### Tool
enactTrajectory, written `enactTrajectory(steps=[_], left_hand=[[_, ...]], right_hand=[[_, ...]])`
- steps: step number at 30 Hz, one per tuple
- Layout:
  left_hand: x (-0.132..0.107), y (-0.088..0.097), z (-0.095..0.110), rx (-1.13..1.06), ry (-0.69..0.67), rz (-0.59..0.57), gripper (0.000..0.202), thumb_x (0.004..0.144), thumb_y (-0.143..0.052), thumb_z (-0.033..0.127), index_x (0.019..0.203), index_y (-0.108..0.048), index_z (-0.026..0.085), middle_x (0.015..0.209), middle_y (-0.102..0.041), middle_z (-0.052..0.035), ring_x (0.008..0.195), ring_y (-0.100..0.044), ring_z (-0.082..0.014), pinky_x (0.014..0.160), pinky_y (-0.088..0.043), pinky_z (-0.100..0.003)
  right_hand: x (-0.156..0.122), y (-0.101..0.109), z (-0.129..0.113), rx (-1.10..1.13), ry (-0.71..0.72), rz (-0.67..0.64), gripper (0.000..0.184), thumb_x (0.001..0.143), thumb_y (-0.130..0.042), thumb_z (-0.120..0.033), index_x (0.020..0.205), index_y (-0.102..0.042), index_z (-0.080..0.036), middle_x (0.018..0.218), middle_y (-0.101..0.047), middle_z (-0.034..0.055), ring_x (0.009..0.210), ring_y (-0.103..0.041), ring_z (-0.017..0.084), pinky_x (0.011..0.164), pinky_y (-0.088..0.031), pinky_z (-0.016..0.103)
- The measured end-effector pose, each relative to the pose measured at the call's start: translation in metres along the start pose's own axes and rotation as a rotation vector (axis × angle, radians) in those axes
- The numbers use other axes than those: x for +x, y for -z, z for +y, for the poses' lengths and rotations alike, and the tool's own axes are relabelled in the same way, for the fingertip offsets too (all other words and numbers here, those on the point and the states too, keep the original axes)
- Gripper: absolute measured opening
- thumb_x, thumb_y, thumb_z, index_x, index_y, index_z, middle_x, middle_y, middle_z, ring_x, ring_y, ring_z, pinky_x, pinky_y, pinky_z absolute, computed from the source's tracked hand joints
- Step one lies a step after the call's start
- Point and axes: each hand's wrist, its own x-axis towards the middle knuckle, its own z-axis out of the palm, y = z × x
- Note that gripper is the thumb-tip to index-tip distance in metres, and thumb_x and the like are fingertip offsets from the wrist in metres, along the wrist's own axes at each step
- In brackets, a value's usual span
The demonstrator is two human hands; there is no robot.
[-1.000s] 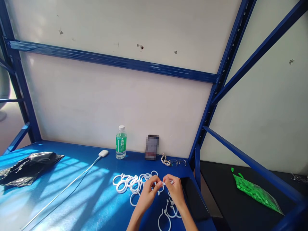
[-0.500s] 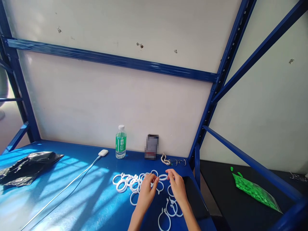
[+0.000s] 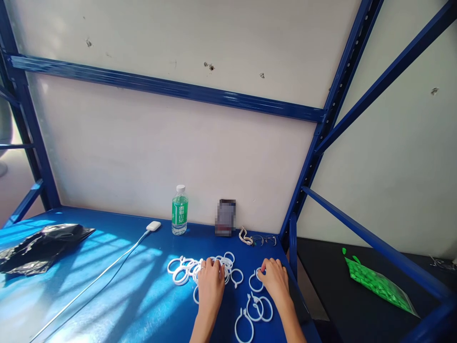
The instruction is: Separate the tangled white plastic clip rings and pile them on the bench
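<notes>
White plastic rings with small tabs, which look like curtain rings (image 3: 193,267), lie heaped on the blue tabletop (image 3: 143,295). My left hand (image 3: 210,286) reaches over the right part of this heap, fingers curled down among the rings. What its fingertips grip is hidden. To the right, my right hand (image 3: 275,280) is closed, thumb and finger pinched at the edge of a white curtain ring (image 3: 249,281). Closer to me, several separate rings (image 3: 235,327) lie loosely between my forearms, some overlapping.
A water bottle (image 3: 179,212), a blurred upright box-like item (image 3: 225,218), a beige band (image 3: 243,237) and glasses (image 3: 264,240) are along the back. A white charger (image 3: 153,226) with cable and a black plastic bag (image 3: 46,247) lie left. Blue posts (image 3: 303,190) frame the right; a green-filled bag (image 3: 378,286) lies beyond.
My right hand has moved right and slightly down, away from the heap, carrying a ring. My left hand has shifted a little left and turned down onto the heap.
</notes>
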Motion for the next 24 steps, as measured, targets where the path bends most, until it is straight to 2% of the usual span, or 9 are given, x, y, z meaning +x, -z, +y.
enactTrajectory(steps=[6,10,14,19,22,24], left_hand=[[-0.001,0.002,0.002,0.052,0.032,-0.041,0.029,0.091,-0.039,0.022,0.084,-0.067,0.017,0.091,-0.062,-0.0103,0.091,-0.055,-0.0266,0.069,-0.038,-0.033],[-0.001,0.002,0.002,0.029,0.031,-0.04,0.026,0.089,-0.041,0.021,0.084,-0.066,0.017,0.09,-0.062,-0.01,0.09,-0.055,-0.0263,0.068,-0.038,-0.032],[0.0,0.001,0.002,-0.043,0.036,-0.005,0.025,0.088,-0.042,0.022,0.082,-0.066,0.018,0.088,-0.061,-0.0095,0.087,-0.055,-0.0259,0.067,-0.038,-0.032],[0.002,0.002,0.004,-0.394,0.007,0.011,0.027,0.089,-0.043,0.033,0.077,-0.064,0.02,0.084,-0.062,-0.0079,0.084,-0.055,-0.0247,0.075,-0.041,-0.037],[0.004,0.005,0.008,-0.658,-0.008,-0.053,0.032,0.09,-0.043,0.042,0.079,-0.065,0.021,0.084,-0.062,-0.007,0.085,-0.056,-0.0234,0.077,-0.043,-0.036],[0.005,0.007,0.01,-0.769,-0.014,-0.113,0.037,0.089,-0.043,0.047,0.077,-0.065,0.02,0.081,-0.061,-0.0062,0.082,-0.056,-0.0222,0.073,-0.043,-0.033]], right_hand=[[-0.004,0.003,-0.005,-0.036,0.02,-0.128,0.019,0.071,-0.058,-0.007,0.058,-0.056,-0.02,0.071,-0.065,0.0058,0.078,-0.06,0.027,0.066,-0.037,0.034],[-0.003,0.009,-0.012,0.002,0.048,-0.062,0.021,0.074,-0.053,-0.006,0.059,-0.055,-0.021,0.068,-0.064,0.0045,0.074,-0.059,0.024,0.065,-0.036,0.033],[0.0,0.02,-0.022,0.244,0.126,-0.045,0.017,0.077,-0.052,-0.011,0.066,-0.056,-0.022,0.065,-0.062,0.0003,0.069,-0.058,0.021,0.065,-0.037,0.031],[-0.002,0.033,-0.039,0.689,0.239,-0.202,0.012,0.084,-0.05,-0.021,0.076,-0.059,-0.023,0.071,-0.062,-0.001,0.068,-0.059,0.017,0.064,-0.044,0.026],[-0.004,0.037,-0.046,0.802,0.262,-0.284,0.011,0.086,-0.051,-0.022,0.078,-0.059,-0.022,0.074,-0.061,-0.0017,0.071,-0.058,0.016,0.067,-0.044,0.025],[-0.005,0.04,-0.049,0.832,0.266,-0.319,0.011,0.086,-0.052,-0.024,0.078,-0.06,-0.022,0.075,-0.061,-0.0019,0.073,-0.058,0.016,0.069,-0.044,0.025]])
